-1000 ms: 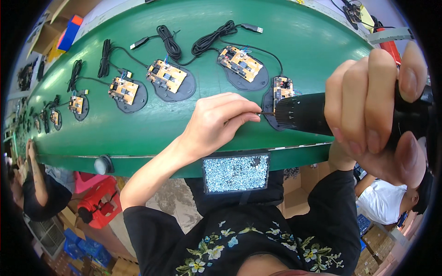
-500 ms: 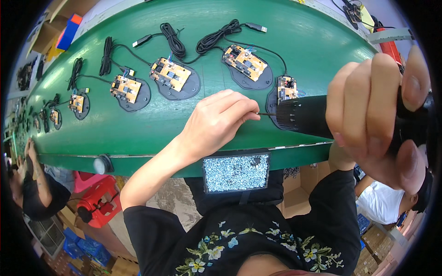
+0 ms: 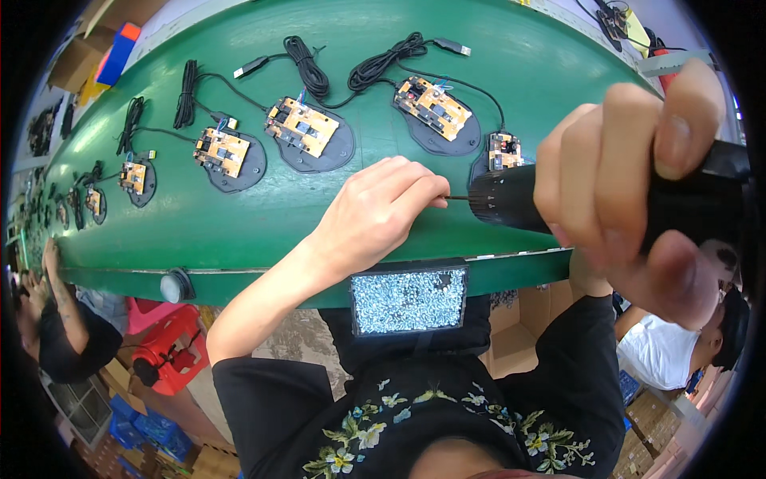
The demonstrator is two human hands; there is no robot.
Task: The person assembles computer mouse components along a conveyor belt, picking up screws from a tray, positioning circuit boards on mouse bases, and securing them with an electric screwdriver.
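Note:
My right hand [image 3: 630, 176] grips a black electric screwdriver [image 3: 511, 199] held sideways, its thin bit pointing left. My left hand [image 3: 375, 211] pinches its fingertips at the tip of that bit, over the green conveyor belt [image 3: 263, 223]. Whether a screw sits between the fingers is too small to tell. Just behind the screwdriver's nose lies a black mouse base with a small circuit board [image 3: 503, 152]. A tray full of small silver screws [image 3: 408, 299] is fixed at the belt's near edge, below my left hand.
More black mouse bases with yellow circuit boards [image 3: 302, 128] [image 3: 435, 108] [image 3: 223, 152] and coiled black cables [image 3: 383, 64] line the belt toward the left. Another person [image 3: 56, 319] works at the far left. A red stool [image 3: 163, 351] and cardboard boxes stand below.
The mouse bases have travelled to the right along the belt. My right hand with the screwdriver has shifted slightly right and nearer to the camera. My left hand stays at the bit's tip.

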